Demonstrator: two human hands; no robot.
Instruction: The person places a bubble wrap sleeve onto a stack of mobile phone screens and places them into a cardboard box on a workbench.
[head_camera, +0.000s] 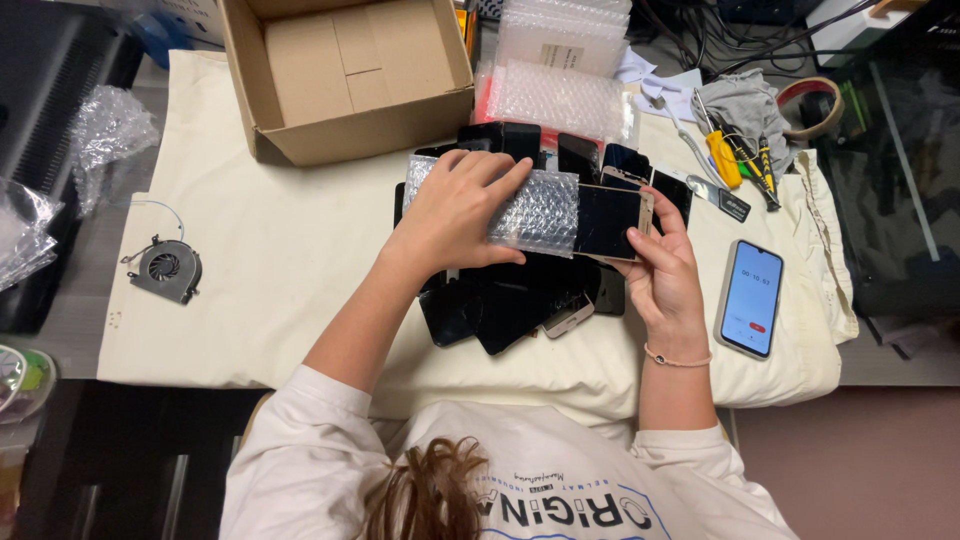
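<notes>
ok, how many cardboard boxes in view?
1: open cardboard box at the table's far edge, beyond the left hand. More could sit out of frame.

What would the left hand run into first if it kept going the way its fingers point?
Probably the gold-edged phone that the right hand holds; the left hand points right along the bubble wrap sleeve toward it.

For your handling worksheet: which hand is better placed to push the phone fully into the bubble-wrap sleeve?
Probably the right hand: it grips the phone at its exposed end, free to push. The left hand lies flat over the bubble-wrap sleeve, steadying it.
</notes>
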